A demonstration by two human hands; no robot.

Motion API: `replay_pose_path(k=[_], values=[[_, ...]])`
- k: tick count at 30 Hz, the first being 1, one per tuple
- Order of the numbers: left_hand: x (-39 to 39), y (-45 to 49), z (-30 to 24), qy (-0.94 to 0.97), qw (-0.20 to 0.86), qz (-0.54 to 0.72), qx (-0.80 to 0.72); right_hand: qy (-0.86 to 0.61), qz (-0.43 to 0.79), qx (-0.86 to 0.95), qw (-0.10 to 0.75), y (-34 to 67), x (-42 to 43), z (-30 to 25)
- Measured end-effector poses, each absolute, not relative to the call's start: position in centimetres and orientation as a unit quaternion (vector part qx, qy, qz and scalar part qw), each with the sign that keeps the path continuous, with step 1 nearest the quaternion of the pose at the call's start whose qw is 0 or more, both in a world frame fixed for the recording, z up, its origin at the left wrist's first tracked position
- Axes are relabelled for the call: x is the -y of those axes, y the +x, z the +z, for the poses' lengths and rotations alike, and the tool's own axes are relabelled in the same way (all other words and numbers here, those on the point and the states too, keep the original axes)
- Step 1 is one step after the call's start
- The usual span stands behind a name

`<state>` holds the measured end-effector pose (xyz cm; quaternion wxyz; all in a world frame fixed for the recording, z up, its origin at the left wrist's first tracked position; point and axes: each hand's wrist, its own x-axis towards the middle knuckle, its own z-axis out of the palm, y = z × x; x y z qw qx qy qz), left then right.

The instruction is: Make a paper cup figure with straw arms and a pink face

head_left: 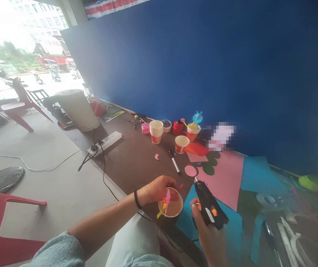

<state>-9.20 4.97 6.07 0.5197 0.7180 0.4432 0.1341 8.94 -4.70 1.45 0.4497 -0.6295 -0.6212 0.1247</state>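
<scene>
My left hand point(163, 188), a dark band at its wrist, is closed on the far-left rim of a paper cup point(177, 212). A pink paper piece point(168, 198) with red and yellow parts stands at the cup's mouth; its lower part is partly hidden. My right hand point(207, 230) grips a black hot glue gun point(210, 204) with an orange trigger. Its nozzle points up and left, close to a pink paper circle point(190, 171). Blue paper point(233, 222) lies beneath the gun, and pink paper point(231, 181) is behind it.
Farther back are a stack of paper cups point(156, 132), a single cup point(181, 144), a cup with a blue figure point(197, 118) and a marker point(174, 162). A power strip point(105, 142) and kettle point(76, 111) stand left. Scissors-like tools point(271, 237) and scraps lie right.
</scene>
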Motion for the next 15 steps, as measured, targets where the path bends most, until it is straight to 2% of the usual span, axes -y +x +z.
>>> replay_pose_path(k=[9,15], values=[[-5.1,-8.6,5.0,0.718,0.53,0.13,-0.433,-0.663,0.389,0.506,0.391,9.4,5.9,5.3],[-4.6,-8.3,6.5,0.767,0.467,0.116,-0.423,-0.706,0.411,0.447,0.366,9.8,6.0,6.0]])
